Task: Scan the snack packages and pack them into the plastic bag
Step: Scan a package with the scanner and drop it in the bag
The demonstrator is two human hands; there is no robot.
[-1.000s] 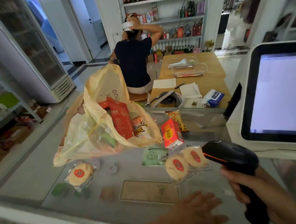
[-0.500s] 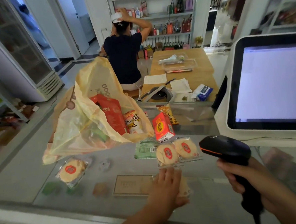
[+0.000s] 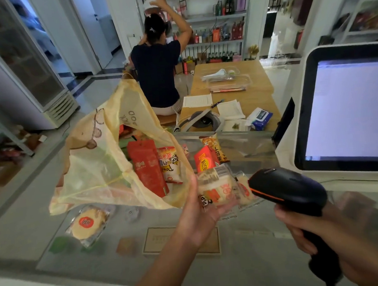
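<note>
Left hand [image 3: 197,217] fingers curled under a rice-cracker packet [image 3: 217,188], raised beside the plastic bag [image 3: 109,161] mouth's right edge, right hand [image 3: 304,228] fingers wrapped around the scanner [image 3: 288,189] handle, another cracker packet [image 3: 88,223] near-left on the counter [image 3: 22,219]

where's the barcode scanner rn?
Head view, lower right: the barcode scanner is gripped in the right hand, just below the touchscreen monitor, its nose beside the rice cracker pack the left hand holds.

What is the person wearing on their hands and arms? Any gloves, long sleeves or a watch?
Nothing that shows. The left hand and the right hand have no gloves. The left forearm and right forearm are uncovered too, with no sleeve reaching into view. No watch, bracelet or ring can be seen, though the right wrist is a little blurred.
</note>
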